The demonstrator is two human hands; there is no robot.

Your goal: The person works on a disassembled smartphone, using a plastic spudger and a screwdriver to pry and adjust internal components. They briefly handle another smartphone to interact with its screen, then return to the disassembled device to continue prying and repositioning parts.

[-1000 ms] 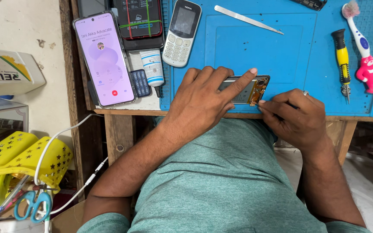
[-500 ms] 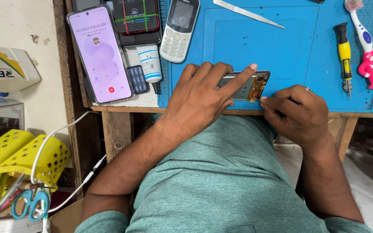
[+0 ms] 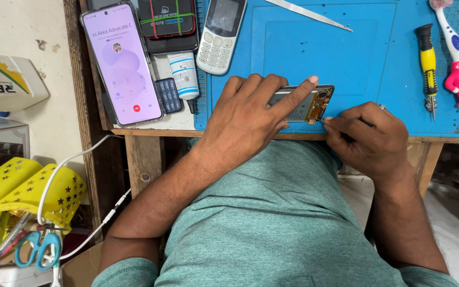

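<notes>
An opened smartphone [image 3: 314,101] with its back removed lies on the blue work mat [image 3: 314,48] at the table's near edge. My left hand [image 3: 251,114] rests over it and pins it down, the index finger stretched along its top edge. My right hand [image 3: 370,135] sits just right of the phone, its fingers pinched on a small thin tool whose tip meets the phone's corner. The tool itself is mostly hidden by the fingers.
A lit smartphone [image 3: 122,64] showing a call screen lies at the left, beside a white keypad phone [image 3: 220,34], a small tube [image 3: 184,74] and a dark banded phone [image 3: 167,18]. A yellow screwdriver [image 3: 427,61], pink toothbrush [image 3: 455,64], metal blade [image 3: 309,13], yellow basket [image 3: 22,199], scissors [image 3: 38,250].
The view has shifted slightly. My hands stay on the opened phone, the right hand having edged a little closer to its corner.
</notes>
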